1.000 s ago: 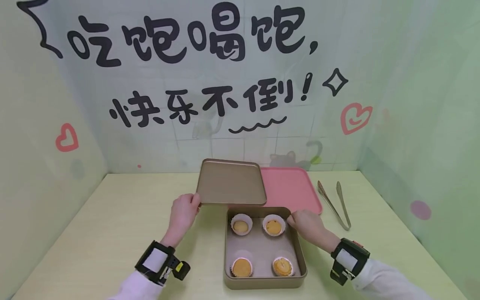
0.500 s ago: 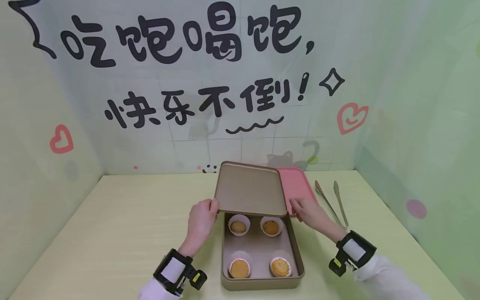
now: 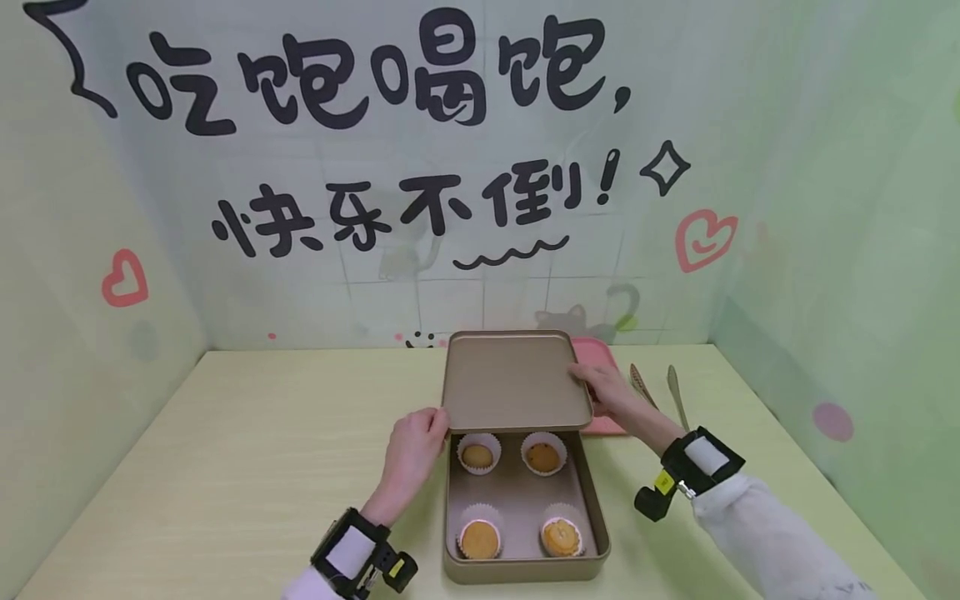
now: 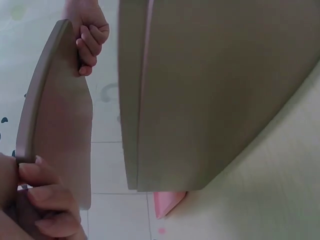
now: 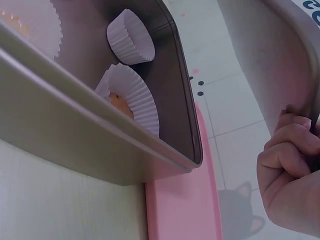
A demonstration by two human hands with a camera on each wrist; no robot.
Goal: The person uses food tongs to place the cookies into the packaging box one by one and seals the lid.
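Between my two hands is a flat bronze-coloured lid (image 3: 517, 379), raised above the far end of a matching deep baking tin (image 3: 525, 571). My left hand (image 3: 415, 446) grips the lid's near left corner, fingers curled under its edge in the left wrist view. On the opposite side my right hand (image 3: 611, 393) holds the right edge, thumb on top; the right wrist view shows its fingers (image 5: 292, 145) bent beneath the rim. Inside the tin, several small baked cakes sit in white paper cups, such as a plain round one (image 3: 480, 540) and a dark-speckled one (image 3: 543, 456).
A pink tray (image 3: 600, 354) lies behind the tin, partly covered by the lid. Metal tongs (image 3: 677, 396) rest right of it, partly behind my right forearm. The pale wooden table (image 3: 285, 467) ends at a printed back wall (image 3: 337, 300).
The lid has moved right and toward me, over the tin's far end, and straightened. My right hand has left the tin's rim and taken hold of the lid's right edge.
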